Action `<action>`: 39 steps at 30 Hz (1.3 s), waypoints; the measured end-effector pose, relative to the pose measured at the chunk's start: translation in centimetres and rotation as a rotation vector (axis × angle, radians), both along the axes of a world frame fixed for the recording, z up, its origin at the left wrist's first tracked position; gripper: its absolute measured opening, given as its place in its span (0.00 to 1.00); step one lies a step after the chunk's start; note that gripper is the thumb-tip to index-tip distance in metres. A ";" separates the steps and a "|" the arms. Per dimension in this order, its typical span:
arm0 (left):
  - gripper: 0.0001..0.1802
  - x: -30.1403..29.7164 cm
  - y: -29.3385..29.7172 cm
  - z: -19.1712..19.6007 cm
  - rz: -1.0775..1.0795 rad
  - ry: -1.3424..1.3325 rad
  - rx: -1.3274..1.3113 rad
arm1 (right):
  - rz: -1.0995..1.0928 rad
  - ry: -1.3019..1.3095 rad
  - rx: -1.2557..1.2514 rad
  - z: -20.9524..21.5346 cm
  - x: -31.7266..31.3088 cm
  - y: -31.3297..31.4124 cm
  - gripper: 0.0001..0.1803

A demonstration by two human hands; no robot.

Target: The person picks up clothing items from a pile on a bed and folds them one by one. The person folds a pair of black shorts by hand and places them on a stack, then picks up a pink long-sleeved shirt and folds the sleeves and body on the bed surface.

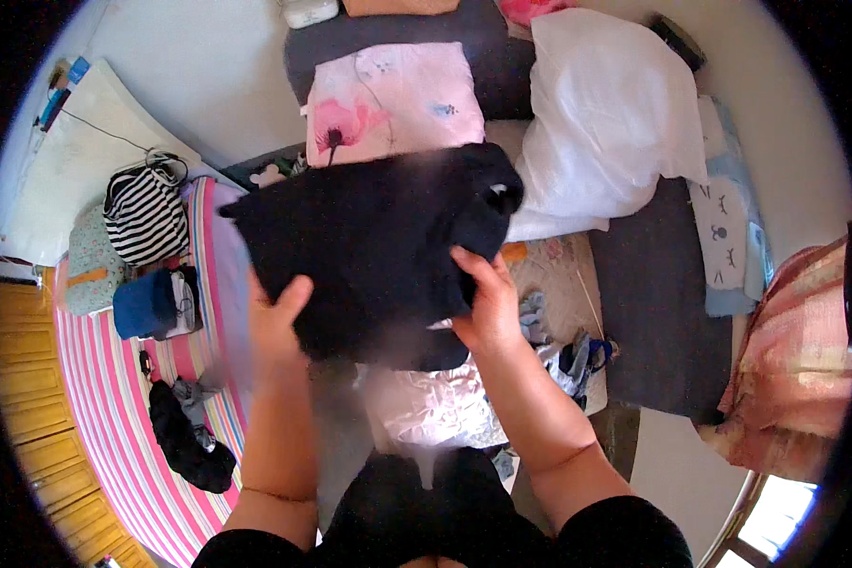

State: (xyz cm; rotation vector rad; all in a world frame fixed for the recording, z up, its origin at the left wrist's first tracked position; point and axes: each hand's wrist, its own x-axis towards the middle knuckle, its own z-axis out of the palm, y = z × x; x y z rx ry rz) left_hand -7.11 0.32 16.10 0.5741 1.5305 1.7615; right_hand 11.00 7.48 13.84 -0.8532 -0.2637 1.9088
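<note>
A black folded garment (360,246) is held up in front of me, its exact kind unclear. My left hand (279,317) grips its near left edge, thumb on top and the fingers hidden beneath the cloth. At its right side my right hand (488,298) is closed on the edge, thumb laid over the fabric. The garment's far right corner is bunched, with a small pale spot there. Below it, close to my lap, lies a crumpled white cloth (435,407).
On the left, a pink-striped bed (114,398) bears a striped bag (147,213), a folded blue cloth (145,303) and a black garment (185,440). Ahead, a grey sofa (663,312) holds a pink floral pillow (398,95) and a large white bundle (615,114). Small clothes (573,364) lie right.
</note>
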 end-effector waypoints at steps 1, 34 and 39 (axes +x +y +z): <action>0.37 -1.1 0.5 1.3 -0.020 -0.036 0.075 | 0.003 0.064 0.090 0.8 -1.4 0.8 0.21; 0.21 -14.5 31.6 -14.1 -0.276 1.219 -0.393 | 0.709 -1.682 1.020 -4.3 -7.5 26.7 0.40; 0.21 -14.2 30.4 -12.1 0.030 1.726 -0.121 | -0.022 -1.360 1.551 -6.3 -2.1 21.9 0.31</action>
